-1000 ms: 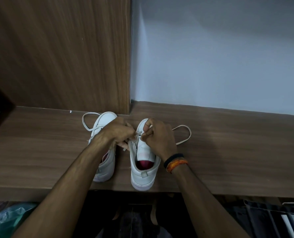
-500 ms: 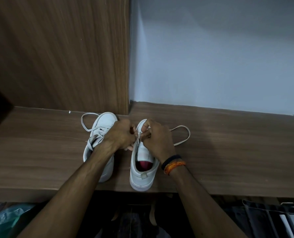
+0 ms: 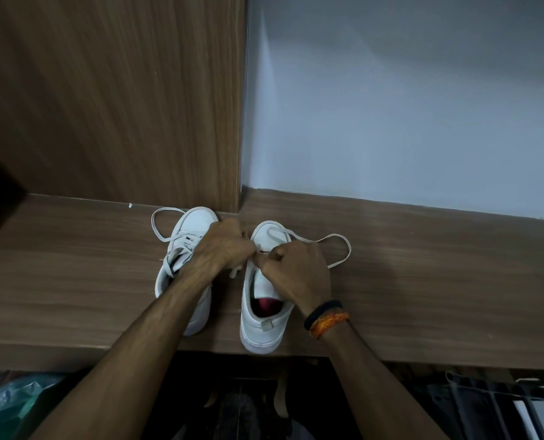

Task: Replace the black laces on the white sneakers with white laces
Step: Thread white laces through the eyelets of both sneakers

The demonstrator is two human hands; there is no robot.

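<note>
**White lace half-threaded on the right-hand sneaker**

Wide wooden shelf (image 3: 423, 281) across the middle of the frame, backed by a wood panel (image 3: 105, 90) at upper left and a pale wall (image 3: 407, 106) at upper right. Two white sneakers side by side at centre, toes toward the back: left sneaker (image 3: 181, 249) already carrying a white lace, its loop (image 3: 159, 223) spilling toward the upper left; right sneaker (image 3: 261, 325) with its heel just over the shelf's front edge. No black lace in sight.

Left hand (image 3: 223, 246) clenched on a lace end at the eyelets between the shoes, a short tail dangling beneath. Right hand (image 3: 296, 271) curled over the tongue, pinching the lace at the same spot. White lace (image 3: 343, 249) running from the fingers out in a loose loop to the right, lying flat on the shelf.

Likely handling: lace light, limp, flat — prone to twisting, best pinched close to the stiff tip for feeding. Sneaker light and apt to slide, so worth steadying by the sidewall.

Room: plenty of open shelf to the right; panel corner close behind the toes; front edge right under the heels — a backward tug could tip a shoe off.
</note>
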